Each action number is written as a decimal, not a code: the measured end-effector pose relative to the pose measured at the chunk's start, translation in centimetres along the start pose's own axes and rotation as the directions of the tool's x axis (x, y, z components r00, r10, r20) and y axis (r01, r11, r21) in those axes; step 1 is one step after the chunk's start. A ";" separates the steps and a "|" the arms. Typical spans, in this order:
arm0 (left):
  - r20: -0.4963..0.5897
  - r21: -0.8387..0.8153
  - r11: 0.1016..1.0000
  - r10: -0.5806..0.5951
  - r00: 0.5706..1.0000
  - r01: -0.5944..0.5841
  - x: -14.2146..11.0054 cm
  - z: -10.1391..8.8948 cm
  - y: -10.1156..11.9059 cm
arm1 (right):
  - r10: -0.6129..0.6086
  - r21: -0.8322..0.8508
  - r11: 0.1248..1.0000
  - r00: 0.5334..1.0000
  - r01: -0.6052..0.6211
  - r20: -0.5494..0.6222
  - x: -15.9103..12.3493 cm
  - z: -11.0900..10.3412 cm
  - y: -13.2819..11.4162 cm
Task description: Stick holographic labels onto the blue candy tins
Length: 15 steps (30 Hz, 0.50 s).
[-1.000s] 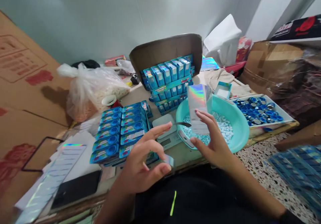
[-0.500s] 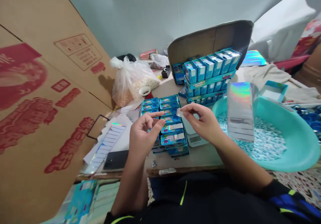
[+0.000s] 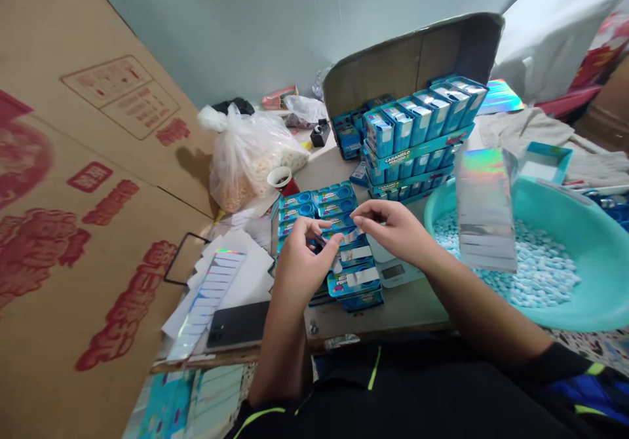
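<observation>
Two rows of blue candy boxes [image 3: 336, 193] stand in front of me, and silver stickers [image 3: 362, 276] lie across the tops of the nearest ones. My right hand [image 3: 397, 229] pinches the right end of a small silver sticker [image 3: 350, 236] against a box top in the right row. My left hand [image 3: 305, 259] is over the boxes, fingers bent, with a gap between thumb and index finger. Its thumb tip is by the sticker's left end; whether it presses on it is hard to see. A sheet of silver stickers [image 3: 486, 213] stands out above the turquoise basin [image 3: 597, 262].
Blue-white candies [image 3: 545, 272] fill part of the basin. Stacked display trays of boxes [image 3: 417, 147] stand behind, before an upright cardboard box [image 3: 413, 56]. A scale [image 3: 400, 275], a red cup [image 3: 284, 180], a plastic bag [image 3: 253, 154] and a dark phone [image 3: 236, 324] surround the boxes.
My right hand has brought the sticker down onto a box top. My left hand has moved right, closer to it, with its index finger more bent. The view has shifted slightly.
</observation>
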<state>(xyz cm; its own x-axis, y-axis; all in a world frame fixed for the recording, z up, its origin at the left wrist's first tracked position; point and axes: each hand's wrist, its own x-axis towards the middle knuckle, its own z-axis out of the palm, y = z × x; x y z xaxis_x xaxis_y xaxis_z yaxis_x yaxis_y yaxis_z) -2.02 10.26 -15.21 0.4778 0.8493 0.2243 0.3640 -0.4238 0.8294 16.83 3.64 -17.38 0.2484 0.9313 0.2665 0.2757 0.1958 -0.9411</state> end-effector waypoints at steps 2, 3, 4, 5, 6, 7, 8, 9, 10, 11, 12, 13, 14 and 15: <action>-0.050 -0.127 0.992 0.014 0.999 -0.020 -0.1 -0.1 0.0 | 0.022 0.022 1.000 1.000 -0.022 -0.002 0.0 -0.1 0.0; -0.092 -0.200 0.979 0.016 0.996 -0.034 -0.2 -0.1 0.1 | 0.030 0.033 0.999 1.000 -0.030 -0.007 0.0 -0.1 0.0; -0.137 -0.271 0.961 0.014 0.991 -0.051 -0.3 -0.2 0.1 | 0.036 0.045 0.998 0.999 -0.035 -0.015 0.0 -0.1 -0.1; -0.177 -0.335 0.939 0.011 0.984 -0.071 -0.4 -0.3 0.1 | 0.038 0.059 0.998 0.999 -0.037 -0.024 0.0 -0.1 -0.1; -0.207 -0.393 0.915 0.009 0.978 -0.092 -0.5 -0.4 0.1 | 0.038 0.074 0.997 0.999 -0.036 -0.032 0.0 0.0 -0.2; -0.231 -0.443 0.889 0.012 0.973 -0.117 -0.5 -0.4 0.0 | 0.034 0.089 0.996 0.999 -0.031 -0.038 0.0 0.0 -0.3; -0.253 -0.485 0.862 0.021 0.967 -0.145 -0.6 -0.5 0.0 | 0.030 0.104 0.994 0.999 -0.025 -0.041 0.0 0.2 -0.5; -0.277 -0.518 0.838 0.027 0.960 -0.173 -0.5 -0.6 0.0 | 0.025 0.119 0.993 0.999 -0.020 -0.036 0.1 0.3 -0.6; -0.303 -0.544 0.816 0.029 0.952 -0.198 -0.5 -0.7 0.0 | 0.021 0.137 0.990 0.999 -0.018 -0.025 0.1 0.4 -0.8; -0.334 -0.562 0.797 0.026 0.942 -0.221 -0.5 -0.7 0.0 | 0.020 0.155 0.988 1.000 -0.018 -0.009 0.2 0.6 -0.9; -0.358 -0.578 0.781 0.020 0.933 -0.238 -0.5 -0.8 0.1 | 0.022 0.169 0.985 1.000 -0.023 0.007 0.2 0.7 -0.9; -0.375 -0.592 0.767 0.011 0.927 -0.248 -0.5 -0.9 0.1 | 0.026 0.176 0.984 0.999 -0.030 0.021 0.3 0.9 -1.0; -0.384 -0.604 0.757 -0.001 0.923 -0.250 -0.5 -0.9 0.1 | 0.032 0.171 0.985 0.999 -0.036 0.030 0.3 1.0 -1.0; -0.389 -0.613 0.750 -0.013 0.921 -0.248 -0.5 -1.0 0.2 | 0.035 0.151 0.988 0.999 -0.040 0.032 0.3 1.1 -0.9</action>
<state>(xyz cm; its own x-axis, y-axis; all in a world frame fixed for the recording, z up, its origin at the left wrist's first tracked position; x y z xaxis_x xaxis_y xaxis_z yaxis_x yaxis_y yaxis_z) -3.03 10.07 -14.66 0.1238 0.9104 0.3948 -0.3357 -0.3360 0.8800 15.61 4.06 -16.70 0.2286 0.9469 0.2263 0.1223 0.2027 -0.9716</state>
